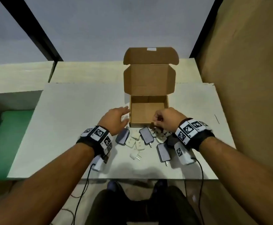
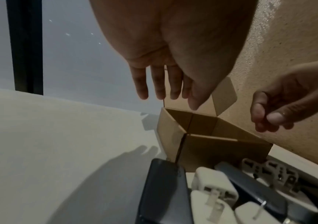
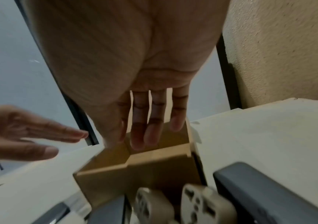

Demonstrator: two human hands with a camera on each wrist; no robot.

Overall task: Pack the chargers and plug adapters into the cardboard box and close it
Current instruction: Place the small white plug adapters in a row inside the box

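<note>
The cardboard box [image 1: 148, 99] stands with its lid [image 1: 149, 77] up and nothing visible inside. My left hand [image 1: 125, 115] hovers beside the box's left wall with straight fingers and holds nothing. My right hand [image 1: 158, 118] hangs over the front right corner, fingers loose and empty. Three dark flat chargers [image 1: 122, 136] [image 1: 146, 135] [image 1: 163, 152] and several white plug adapters [image 1: 135, 140] lie just in front of the box. The left wrist view shows the left hand [image 2: 166, 94], the box [image 2: 211, 137] and the right hand [image 2: 269, 119]. In the right wrist view the right hand [image 3: 135, 141] hangs over the box [image 3: 116, 171].
A white board [image 1: 84, 127] covers the table under everything. A tall brown panel [image 1: 246, 78] stands close on the right. Black cables [image 1: 84, 184] hang from both wrists over the front edge. A green surface [image 1: 11, 127] lies lower at left.
</note>
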